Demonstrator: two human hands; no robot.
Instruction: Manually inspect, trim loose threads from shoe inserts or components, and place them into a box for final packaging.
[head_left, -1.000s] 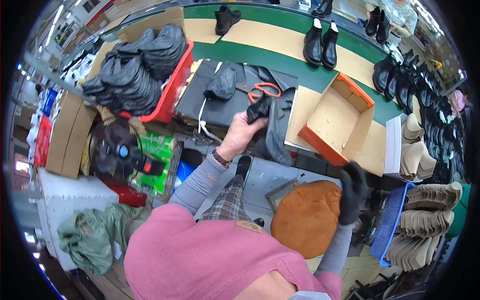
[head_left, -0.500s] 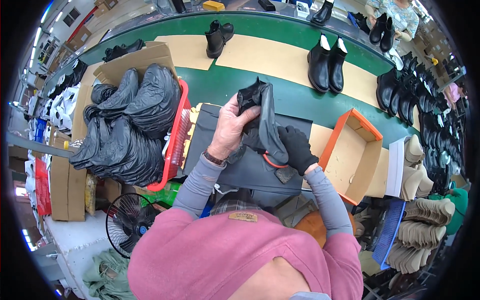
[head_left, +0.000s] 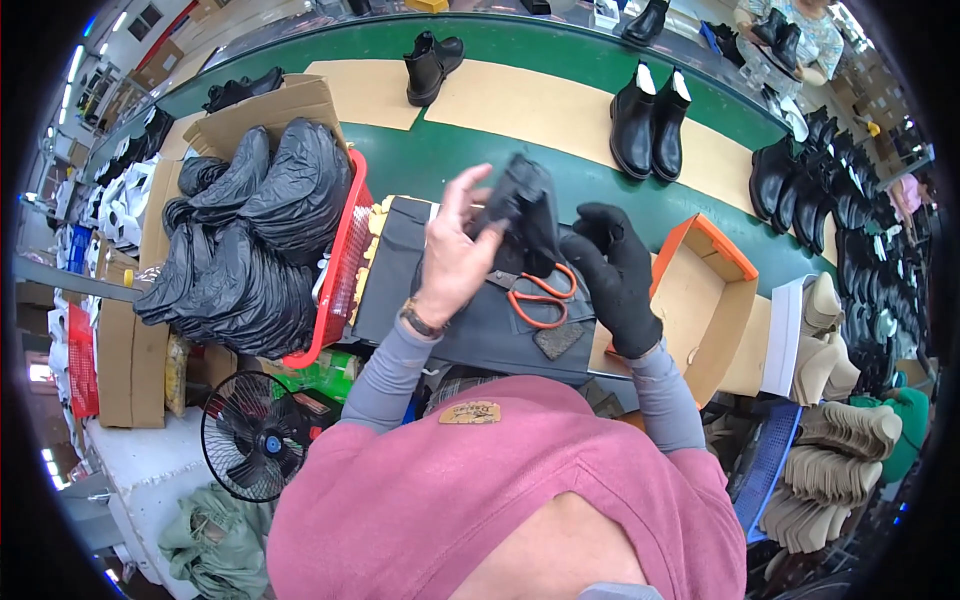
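My bare left hand (head_left: 455, 250) has its fingers stretched apart, its thumb against a limp black piece (head_left: 530, 205). That piece is smeared by motion; it looks like thin leather or plastic, and its kind is unclear. On its other side my right hand (head_left: 620, 275), in a black glove, is half curled with a gap between thumb and fingers and nothing visible in it. Below the piece, scissors (head_left: 540, 308) with orange handles lie on a dark mat (head_left: 400, 285), blades partly hidden. A small grey rough block (head_left: 558, 342) rests nearby.
Left, a red basket (head_left: 348, 240) stands against a carton filled with black wrapped bundles (head_left: 250, 270). An open orange-edged box (head_left: 700, 300) is at right. Black ankle boots (head_left: 650, 125) stand on cardboard strips across the green table (head_left: 560, 175). A fan (head_left: 258, 437) sits lower left.
My left hand has loosened from its pinch on the black piece and spread its fingers. My right hand has lifted and turned, and the scissors now show more fully.
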